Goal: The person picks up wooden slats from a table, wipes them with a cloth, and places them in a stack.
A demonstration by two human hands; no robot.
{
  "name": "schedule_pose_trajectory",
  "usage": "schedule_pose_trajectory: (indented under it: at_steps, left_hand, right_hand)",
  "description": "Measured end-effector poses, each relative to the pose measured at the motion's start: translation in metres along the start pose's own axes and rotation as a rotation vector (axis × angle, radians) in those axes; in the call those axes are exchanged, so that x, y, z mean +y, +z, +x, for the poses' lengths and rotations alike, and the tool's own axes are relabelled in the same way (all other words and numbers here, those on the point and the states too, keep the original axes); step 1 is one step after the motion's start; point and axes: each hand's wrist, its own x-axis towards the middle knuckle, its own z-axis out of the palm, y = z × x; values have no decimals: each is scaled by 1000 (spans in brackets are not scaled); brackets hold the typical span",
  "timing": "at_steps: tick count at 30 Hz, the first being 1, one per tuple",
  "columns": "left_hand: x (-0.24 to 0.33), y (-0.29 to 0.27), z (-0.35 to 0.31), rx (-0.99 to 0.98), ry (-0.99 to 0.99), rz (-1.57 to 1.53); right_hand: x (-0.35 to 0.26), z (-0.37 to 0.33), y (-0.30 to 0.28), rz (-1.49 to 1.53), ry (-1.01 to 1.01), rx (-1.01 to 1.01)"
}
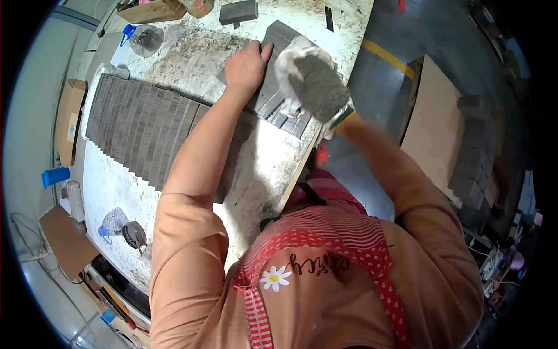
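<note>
My bare left hand rests on a group of flat grey blocks near the far right edge of the table. Its fingers are curled and its thumb lies along the blocks. On my right hand is a dark, worn work glove with a yellow cuff edge. It is closed on a crumpled white cloth, which lies over the right part of the blocks. The right fingertips are hidden under glove and cloth, and the right forearm is slightly blurred. Left of my left arm, long rows of thin grey blocks lie packed together.
A single grey block lies at the back, with a clear plastic bottle farther left. Near the table's left side are a dark tape roll and another clear bottle. Cardboard and stacked grey blocks stand at right.
</note>
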Motion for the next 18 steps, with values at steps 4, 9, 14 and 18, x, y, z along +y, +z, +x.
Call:
schedule_pose_trajectory:
  at_steps: [4, 9, 14, 18]
  left_hand:
    - [-12, 4, -9, -43, -61, 18]
    - [-17, 6, -12, -23, -73, 4]
    - [-7, -3, -8, -26, -24, 17]
    - [-2, 0, -6, -35, -26, 40]
  right_hand:
    - [-73, -23, 69, 236, 5, -165]
    - [-109, -41, -11, 184, -142, -414]
    - [-66, -23, -42, 1288, 686, -228]
    - [-57, -40, 55, 497, 69, -318]
